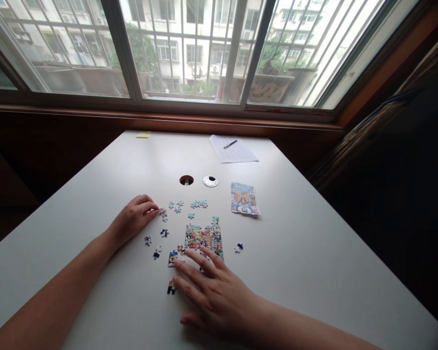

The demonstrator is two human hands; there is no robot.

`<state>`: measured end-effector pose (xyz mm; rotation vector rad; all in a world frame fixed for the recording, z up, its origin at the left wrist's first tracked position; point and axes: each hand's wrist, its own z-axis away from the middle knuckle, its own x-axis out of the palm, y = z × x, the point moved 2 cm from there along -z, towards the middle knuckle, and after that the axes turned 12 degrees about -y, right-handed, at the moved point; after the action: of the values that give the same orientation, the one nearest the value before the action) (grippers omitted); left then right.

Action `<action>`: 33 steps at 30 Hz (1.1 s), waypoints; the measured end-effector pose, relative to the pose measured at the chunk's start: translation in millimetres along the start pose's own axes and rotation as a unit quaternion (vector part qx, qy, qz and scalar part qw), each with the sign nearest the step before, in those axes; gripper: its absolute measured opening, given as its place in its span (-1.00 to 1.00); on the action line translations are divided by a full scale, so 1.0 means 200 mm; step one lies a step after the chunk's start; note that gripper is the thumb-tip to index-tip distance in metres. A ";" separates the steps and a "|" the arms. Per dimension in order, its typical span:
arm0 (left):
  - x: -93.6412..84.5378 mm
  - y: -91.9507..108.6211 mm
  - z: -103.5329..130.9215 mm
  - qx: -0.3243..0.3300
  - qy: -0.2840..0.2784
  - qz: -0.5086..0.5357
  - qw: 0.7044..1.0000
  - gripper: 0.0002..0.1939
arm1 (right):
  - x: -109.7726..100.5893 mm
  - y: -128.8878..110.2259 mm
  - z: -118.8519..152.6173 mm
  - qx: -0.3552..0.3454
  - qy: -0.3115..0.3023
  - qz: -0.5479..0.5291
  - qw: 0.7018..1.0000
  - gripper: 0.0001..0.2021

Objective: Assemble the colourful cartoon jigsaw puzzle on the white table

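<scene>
A partly assembled jigsaw puzzle (pixel 203 236) lies on the white table, crowded with small colourful figures. My right hand (pixel 213 289) rests over its lower edge, fingers spread, hiding part of it. A joined puzzle section (pixel 173 258) shows by the index fingertip, and a dark puzzle piece (pixel 171 287) sits left of the lower fingers. To the left, my left hand (pixel 136 214) has thumb and fingers pinched together at the edge of a puzzle piece (pixel 163 212). Loose pieces lie near it, among them a blue-and-white piece (pixel 164 233) and a grey one (pixel 148 240).
Light-blue pieces (pixel 199 204) lie above the puzzle, and a single piece (pixel 238 248) to its right. Farther off are a picture sheet (pixel 244 199), a round metal cover (pixel 210 181), a table hole (pixel 186 180), and papers (pixel 231 150) with a pen (pixel 230 144).
</scene>
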<state>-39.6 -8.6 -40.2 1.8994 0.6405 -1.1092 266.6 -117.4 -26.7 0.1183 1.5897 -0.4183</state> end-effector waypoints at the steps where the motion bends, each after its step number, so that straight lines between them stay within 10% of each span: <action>1: 0.00 0.00 0.00 -0.001 -0.001 -0.001 1.000 -0.78 | 0.00 0.00 0.01 0.000 0.001 -0.001 1.000 -0.35; 24: 0.00 0.00 0.00 -0.006 -0.008 -0.002 1.000 -0.78 | -0.06 -0.02 0.12 0.005 -0.009 -0.005 1.000 -0.37; 33: 0.00 -0.01 0.00 -0.007 -0.009 0.008 1.000 -0.79 | -0.12 0.06 0.02 0.064 0.059 -0.025 0.996 -0.67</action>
<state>-40.5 -8.1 -41.2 1.8779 0.6203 -1.1089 275.9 -103.8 -6.2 0.2049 1.6843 -0.5615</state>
